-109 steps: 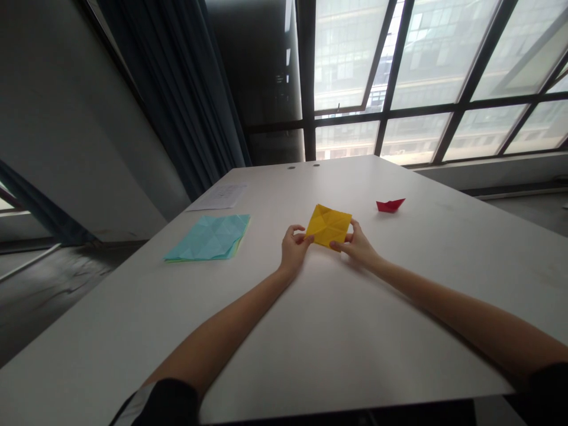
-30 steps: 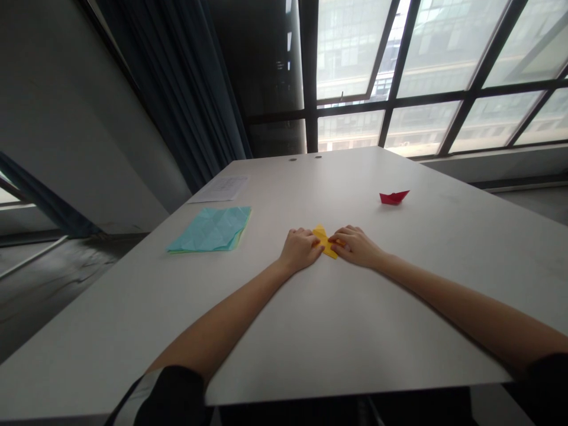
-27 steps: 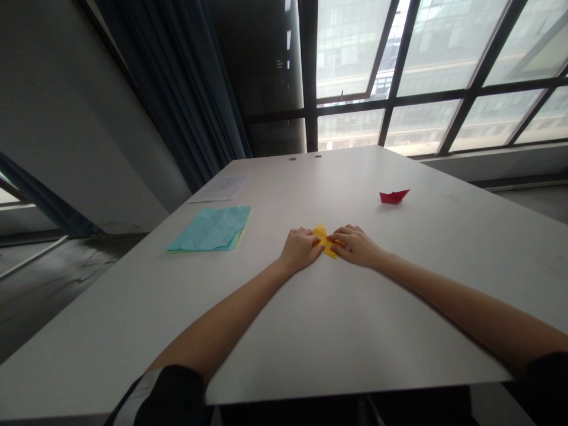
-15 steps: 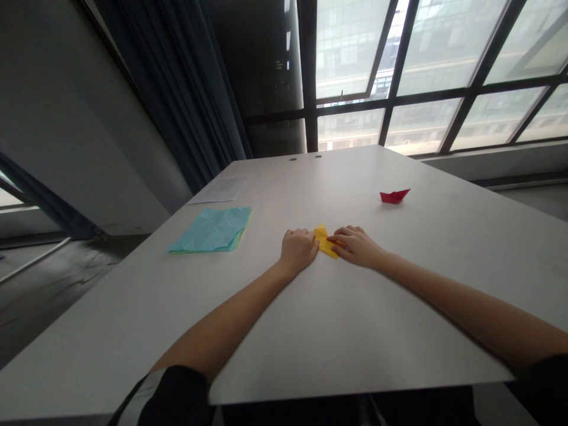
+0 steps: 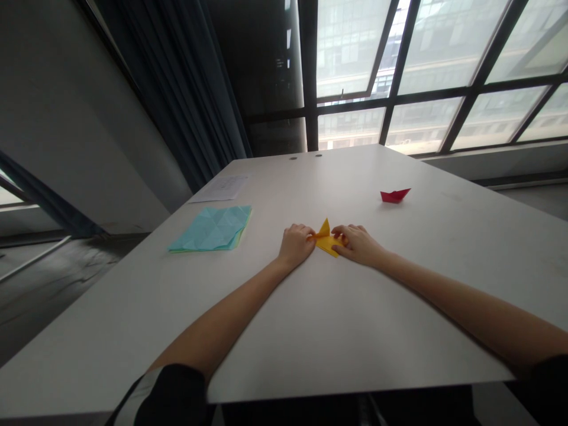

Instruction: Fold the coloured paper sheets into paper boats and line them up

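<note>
A small piece of folded yellow paper (image 5: 328, 243) lies on the white table between my two hands, one pointed flap standing up at its far side. My left hand (image 5: 297, 243) grips its left end, fingers curled round the edge. From the other side, my right hand (image 5: 357, 244) has the paper's right end between thumb and fingers. Parts of both ends are hidden under the fingers. Beyond my right hand sits a red folded paper boat (image 5: 394, 196), touched by neither hand.
On the left of the white table (image 5: 275, 331) lies a stack of creased light-blue paper sheets (image 5: 213, 229) with a yellow-green sheet beneath. Behind it is a printed white sheet (image 5: 222, 189). A dark blue curtain (image 5: 177, 89) and windows stand past the table's far edge.
The yellow paper's far flap has risen into an upright point. My right fingers have lifted from the paper's middle and curled nearer its right end. My left hand has shifted slightly left.
</note>
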A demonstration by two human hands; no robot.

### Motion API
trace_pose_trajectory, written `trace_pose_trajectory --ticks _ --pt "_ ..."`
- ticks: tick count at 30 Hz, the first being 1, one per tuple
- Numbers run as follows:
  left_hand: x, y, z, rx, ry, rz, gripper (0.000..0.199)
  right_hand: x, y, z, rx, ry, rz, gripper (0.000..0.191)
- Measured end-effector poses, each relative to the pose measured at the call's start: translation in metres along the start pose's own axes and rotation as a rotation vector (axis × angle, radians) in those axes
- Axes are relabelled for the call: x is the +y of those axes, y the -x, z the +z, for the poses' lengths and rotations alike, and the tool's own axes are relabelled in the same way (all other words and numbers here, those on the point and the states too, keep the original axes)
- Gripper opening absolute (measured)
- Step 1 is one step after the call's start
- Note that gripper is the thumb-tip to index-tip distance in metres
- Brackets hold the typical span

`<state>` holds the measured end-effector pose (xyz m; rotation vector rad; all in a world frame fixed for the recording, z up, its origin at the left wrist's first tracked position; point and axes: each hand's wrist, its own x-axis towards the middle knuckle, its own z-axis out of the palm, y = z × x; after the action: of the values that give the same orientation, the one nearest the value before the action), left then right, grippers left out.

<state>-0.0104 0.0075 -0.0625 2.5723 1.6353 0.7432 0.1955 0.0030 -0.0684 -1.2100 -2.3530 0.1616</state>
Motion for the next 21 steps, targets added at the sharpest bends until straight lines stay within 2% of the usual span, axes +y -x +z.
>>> trace_pose_trajectory --ticks 3,8,14,21 --pt "-0.0007 0.0005 0.002 -0.025 0.008 0.083 0.02 0.0005 0.0002 0.0005 0.006 -0.035 0.019 0.044" --pt "-0.0026 0.0009 0.0044 -0.07 0.021 0.186 0.023 -0.0002 0.0008 -0.0009 -0.026 0.039 -0.045 0.029" --pt "-0.0005 0.0005 0.0024 -0.093 -0.013 0.166 0.025 0.0023 0.0017 -0.0006 -0.004 0.033 -0.122 0.025" --pt "0.0054 0.0031 0.0002 -0.077 -0.113 0.181 0.022 0.0011 0.002 -0.0039 -0.017 -0.11 -0.315 0.024"
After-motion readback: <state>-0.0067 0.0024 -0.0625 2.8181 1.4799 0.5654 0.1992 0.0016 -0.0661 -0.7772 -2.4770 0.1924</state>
